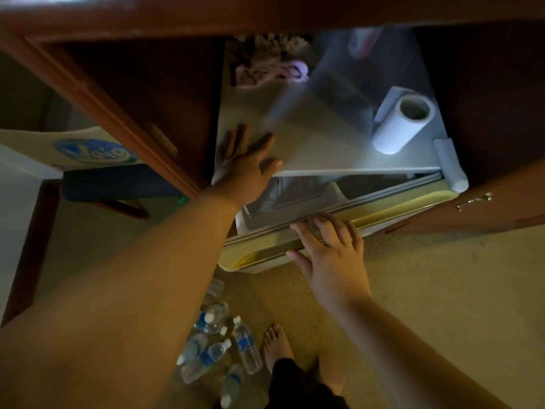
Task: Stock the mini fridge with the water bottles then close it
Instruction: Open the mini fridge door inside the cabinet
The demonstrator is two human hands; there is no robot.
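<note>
Grey-white mini fridge point(309, 149), set in a dark wooden cabinet point(141, 93), is seen from above with its door point(339, 214) ajar. Left hand point(244, 163) is laid flat on the fridge top, fingers spread. Right hand point(327, 246) is placed on the door's upper edge, fingers curled over it. Water bottles point(215, 346) are scattered on the carpet point(427, 276) below, beside a bare foot point(277, 346). Paper towel roll point(401, 122) stands on the fridge top.
</note>
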